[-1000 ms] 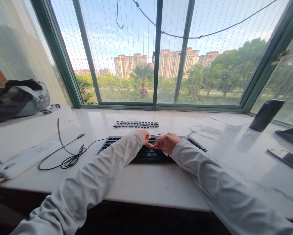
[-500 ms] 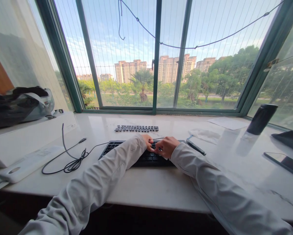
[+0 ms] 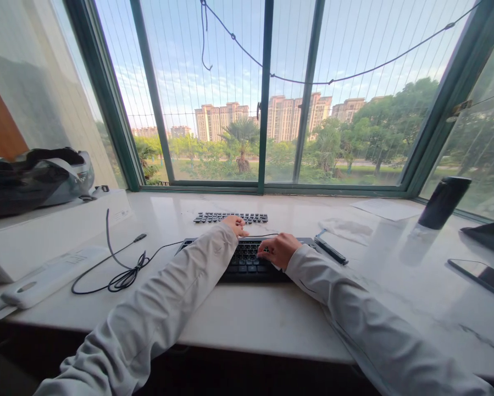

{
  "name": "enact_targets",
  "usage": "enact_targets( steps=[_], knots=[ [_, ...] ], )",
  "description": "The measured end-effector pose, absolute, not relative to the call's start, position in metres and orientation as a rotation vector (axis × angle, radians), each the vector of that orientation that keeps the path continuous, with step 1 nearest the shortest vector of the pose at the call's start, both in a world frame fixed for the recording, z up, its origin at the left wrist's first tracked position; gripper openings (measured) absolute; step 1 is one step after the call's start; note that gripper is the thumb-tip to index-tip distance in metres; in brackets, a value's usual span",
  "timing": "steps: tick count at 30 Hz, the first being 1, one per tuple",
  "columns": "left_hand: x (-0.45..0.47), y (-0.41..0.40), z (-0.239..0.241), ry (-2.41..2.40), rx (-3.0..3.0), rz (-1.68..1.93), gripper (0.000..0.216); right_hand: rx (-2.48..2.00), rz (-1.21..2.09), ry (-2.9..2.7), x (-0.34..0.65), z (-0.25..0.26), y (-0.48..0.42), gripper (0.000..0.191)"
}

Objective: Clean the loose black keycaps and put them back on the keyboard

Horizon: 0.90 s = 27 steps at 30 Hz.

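A black keyboard (image 3: 247,263) lies flat on the white marble sill (image 3: 250,313) in front of me. Behind it sit rows of loose dark keycaps (image 3: 214,218). My left hand (image 3: 235,224) is stretched past the keyboard's far edge, its bent, closed fingertips touching the near side of the keycap rows; what they pinch is too small to tell. My right hand (image 3: 276,250) rests on the keyboard's right half, fingers curled down onto the keys. Both arms wear pale long sleeves.
A thin dark tool (image 3: 331,250) lies right of the keyboard, with a clear wrapper (image 3: 345,226) and paper (image 3: 389,209) behind it. A black bottle (image 3: 444,202) and a phone (image 3: 479,273) stand far right. A coiled cable (image 3: 121,278), white device (image 3: 49,275) and helmet (image 3: 36,176) are left.
My hands were pinched together over the middle of the keyboard. My left hand has since moved away and forward to the keycap rows, while my right hand stays on the keys.
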<state>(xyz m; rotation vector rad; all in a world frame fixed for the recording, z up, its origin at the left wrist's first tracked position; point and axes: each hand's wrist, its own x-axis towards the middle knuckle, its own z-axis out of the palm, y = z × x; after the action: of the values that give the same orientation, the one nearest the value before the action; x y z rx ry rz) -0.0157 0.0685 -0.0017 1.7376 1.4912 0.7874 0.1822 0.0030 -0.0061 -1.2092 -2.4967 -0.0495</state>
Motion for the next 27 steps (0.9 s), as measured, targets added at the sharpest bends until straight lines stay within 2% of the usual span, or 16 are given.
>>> enact_targets(
  steps=[6, 14, 21, 27],
  knots=[
    [-0.033, 0.075, 0.000, 1.880, 2.129, 0.851, 0.017, -1.274, -0.106, -2.510, 0.182, -0.010, 0.004, 0.027],
    [-0.013, 0.099, -0.001, 1.948, 2.496, 0.569, 0.023, -1.636, -0.281, -2.252, 0.199, 0.002, 0.006, 0.053],
    [0.009, 0.139, -0.010, 1.937, 2.644, 0.369, 0.019, -1.669, -0.270, -2.217, 0.201, 0.003, 0.006, 0.049],
    [0.018, 0.140, -0.018, 1.897, 2.754, 0.320, 0.010, -1.692, -0.252, -2.173, 0.203, 0.005, 0.006, 0.049]
  ],
)
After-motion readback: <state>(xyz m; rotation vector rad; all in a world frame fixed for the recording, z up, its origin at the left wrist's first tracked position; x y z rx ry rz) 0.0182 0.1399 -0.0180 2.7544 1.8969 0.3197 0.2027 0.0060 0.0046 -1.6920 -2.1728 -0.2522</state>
